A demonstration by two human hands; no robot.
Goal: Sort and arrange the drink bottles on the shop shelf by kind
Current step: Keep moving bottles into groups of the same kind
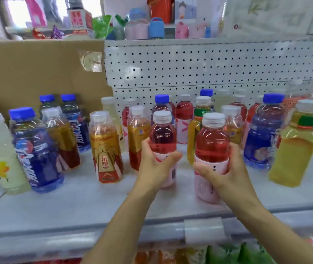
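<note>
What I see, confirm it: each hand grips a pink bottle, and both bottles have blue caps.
Wrong on the caps: the head view shows the left cap and right cap are white, not blue. The rest holds: the left hand grips the left pink bottle and the right hand grips the right pink bottle.

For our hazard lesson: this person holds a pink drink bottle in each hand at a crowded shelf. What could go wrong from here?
The left hand grips the left pink bottle and the right hand the right pink bottle, so neither is free to catch a knocked one.
The gold-labelled bottle stands close to the left hand; a sideways move might tip it.
</note>
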